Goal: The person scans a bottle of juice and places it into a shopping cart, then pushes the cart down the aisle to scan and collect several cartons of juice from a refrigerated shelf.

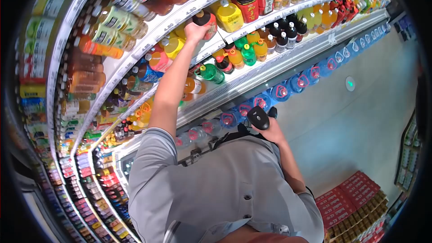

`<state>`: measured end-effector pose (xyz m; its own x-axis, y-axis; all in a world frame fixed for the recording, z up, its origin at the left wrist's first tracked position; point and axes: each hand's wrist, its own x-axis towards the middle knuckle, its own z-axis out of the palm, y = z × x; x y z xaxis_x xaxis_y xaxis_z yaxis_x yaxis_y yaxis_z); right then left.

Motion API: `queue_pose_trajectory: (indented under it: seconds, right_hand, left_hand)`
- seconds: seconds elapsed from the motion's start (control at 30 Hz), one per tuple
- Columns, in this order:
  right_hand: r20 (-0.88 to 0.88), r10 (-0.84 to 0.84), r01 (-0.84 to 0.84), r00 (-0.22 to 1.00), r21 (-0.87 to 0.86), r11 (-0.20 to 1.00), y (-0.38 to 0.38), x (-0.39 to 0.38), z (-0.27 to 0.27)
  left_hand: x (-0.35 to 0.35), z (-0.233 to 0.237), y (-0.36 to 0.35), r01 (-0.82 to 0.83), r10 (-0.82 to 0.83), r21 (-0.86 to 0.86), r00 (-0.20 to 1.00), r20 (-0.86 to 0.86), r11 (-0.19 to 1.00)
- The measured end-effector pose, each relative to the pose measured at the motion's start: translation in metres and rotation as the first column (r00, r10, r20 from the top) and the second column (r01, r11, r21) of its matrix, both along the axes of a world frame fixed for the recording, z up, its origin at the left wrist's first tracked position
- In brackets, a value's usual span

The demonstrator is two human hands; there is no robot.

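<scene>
My left hand [196, 32] reaches up to a lit shelf, its fingers closed around a drink bottle [208, 22] with a dark top and a red label. Beside that bottle stands a big yellow bottle [229, 16], with a red-labelled bottle [245, 6] further right. Lower down, near my waist, my right hand [272, 131] is wrapped round a black handheld barcode scanner [258, 118]. Its handle is mostly hidden in my palm.
Curved shelves with price strips [211, 1] hold many drinks. Large water jugs [281, 92] with red handles line the floor along the cooler. Red cartons [348, 193] are stacked at lower right. A green arrow marker [350, 83] lies on the grey floor.
</scene>
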<state>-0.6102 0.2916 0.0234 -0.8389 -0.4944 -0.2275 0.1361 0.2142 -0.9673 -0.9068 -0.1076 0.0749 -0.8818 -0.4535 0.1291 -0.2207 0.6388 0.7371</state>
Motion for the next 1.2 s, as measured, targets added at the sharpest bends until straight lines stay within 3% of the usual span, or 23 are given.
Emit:
queue_pose_trajectory:
  seconds: [0.03, 0.1, 0.13, 0.17, 0.27, 0.33, 0.37, 0.43, 0.47, 0.5, 0.57, 0.6, 0.7, 0.77, 0.83, 0.87, 0.97, 1.03, 1.2]
  right_hand:
    - [0.006, -0.004, 0.004, 1.0, 0.021, 1.0, 0.005, -0.002, -0.006]
    - [0.033, -0.036, 0.037, 0.999, -0.026, 0.999, 0.017, -0.007, -0.015]
    - [0.042, -0.056, 0.057, 0.998, -0.019, 0.998, 0.023, -0.01, -0.019]
    - [0.049, -0.074, 0.075, 0.996, -0.011, 0.997, 0.028, -0.013, -0.022]
    - [0.08, -0.102, 0.102, 0.992, 0.006, 0.995, 0.046, -0.025, -0.032]
    - [0.126, -0.137, 0.14, 0.982, -0.011, 0.99, 0.051, -0.035, -0.029]
    - [0.124, -0.124, 0.127, 0.985, -0.017, 0.992, 0.052, -0.039, -0.032]
    - [0.2, -0.141, 0.144, 0.97, -0.001, 0.99, 0.056, -0.049, -0.04]
    - [0.207, -0.155, 0.165, 0.966, -0.032, 0.986, 0.056, -0.054, -0.034]
    - [0.2, -0.15, 0.16, 0.968, -0.033, 0.987, 0.056, -0.058, -0.032]
    - [0.159, -0.145, 0.146, 0.977, 0.009, 0.989, 0.056, -0.067, -0.029]
    - [0.15, -0.144, 0.144, 0.978, 0.009, 0.99, 0.057, -0.069, -0.027]
    - [-0.003, -0.139, 0.139, 0.99, 0.008, 0.99, 0.057, -0.074, -0.024]
    - [0.023, -0.103, 0.102, 0.994, 0.053, 0.993, 0.06, -0.074, -0.025]
    - [0.044, -0.124, 0.12, 0.991, 0.09, 0.989, 0.057, -0.069, -0.017]
    - [0.047, -0.15, 0.147, 0.988, 0.07, 0.987, 0.056, -0.066, -0.016]
    - [0.039, -0.121, 0.118, 0.992, 0.074, 0.99, 0.056, -0.059, -0.017]
    - [0.015, -0.099, 0.097, 0.995, 0.093, 0.991, 0.054, -0.054, -0.021]
    - [-0.014, -0.104, 0.105, 0.994, 0.103, 0.989, 0.042, -0.044, -0.02]
  left_hand:
    - [-0.007, 0.008, 0.005, 0.01, -0.01, -0.018, 1.0, 0.018, 1.0]
    - [-0.021, 0.024, 0.014, 0.073, 0.041, -0.229, 0.888, 0.459, 0.971]
    - [-0.023, 0.03, 0.021, 0.11, 0.062, -0.313, 0.868, 0.493, 0.943]
    - [-0.018, 0.02, 0.02, 0.082, -0.038, -0.303, 0.988, 0.15, 0.949]
    - [-0.046, -0.008, -0.023, 0.174, -0.083, -0.418, 0.97, 0.227, 0.891]
    - [-0.07, -0.023, -0.057, 0.234, -0.232, 0.091, 0.692, 0.684, 0.968]
    - [-0.066, -0.023, -0.06, 0.222, -0.22, 0.086, 0.697, 0.683, 0.971]
    - [-0.046, 0.016, -0.025, 0.218, -0.107, -0.324, 0.939, 0.327, 0.921]
    - [-0.046, 0.031, -0.017, 0.195, -0.108, -0.21, 0.925, 0.363, 0.958]
    - [-0.049, 0.029, -0.025, 0.188, -0.103, -0.211, 0.929, 0.356, 0.959]
    - [-0.061, 0.018, -0.045, 0.318, -0.23, -0.153, 0.879, 0.417, 0.936]
    - [-0.056, 0.02, -0.035, 0.257, -0.088, -0.368, 0.904, 0.418, 0.894]
    - [-0.062, 0.017, -0.032, 0.316, -0.036, -0.568, 0.893, 0.449, 0.76]
    - [-0.068, 0.019, -0.034, 0.338, -0.051, -0.504, 0.865, 0.5, 0.794]
    - [-0.075, -0.011, -0.064, 0.317, -0.099, -0.539, 0.914, 0.393, 0.781]
    - [-0.082, -0.025, -0.083, 0.34, -0.172, -0.418, 0.905, 0.39, 0.842]
    - [-0.057, 0.011, -0.038, 0.29, -0.073, -0.546, 0.921, 0.383, 0.786]
    - [-0.055, 0.006, -0.036, 0.25, -0.066, -0.596, 0.948, 0.312, 0.763]
    - [-0.057, 0.003, -0.034, 0.273, -0.1, -0.428, 0.918, 0.383, 0.861]
